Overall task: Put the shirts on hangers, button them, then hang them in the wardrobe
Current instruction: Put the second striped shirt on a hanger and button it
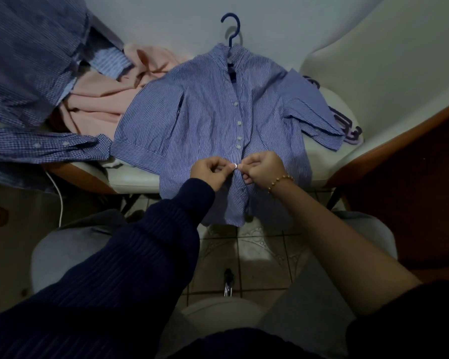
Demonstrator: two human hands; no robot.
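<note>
Two hands are set at the lower placket of the striped shirt (208, 120). The left hand (209, 172) is pinched on the placket fabric, and the right hand (263, 169) is pinched on a small white button (235, 166) between thumb and forefinger. The fingers of both are curled tight, and the hands are nearly touching across the placket. The striped shirt is laid flat, front up, on a white seat (132, 177), with its hem draped over the seat's front edge above the tiled floor (257, 244). A blue hanger (231, 28) is seated inside the collar, with its hook sticking out past the neck. Four fastened buttons (239, 123) are seen on the placket above the hands; below the hands the placket appears parted. Left of the striped shirt a pink garment (101, 99) is bunched, partly covered by the shirt's sleeve. Further left a checked shirt (36, 60) is heaped, with one of its sleeves stretched out to just beside the striped shirt's cuff. Purple hangers (347, 128) are stacked under the striped shirt's right sleeve, with their ends poking out. A bead bracelet (280, 181) is worn on the right wrist, and the left arm is covered by a navy ribbed sleeve (145, 255).
</note>
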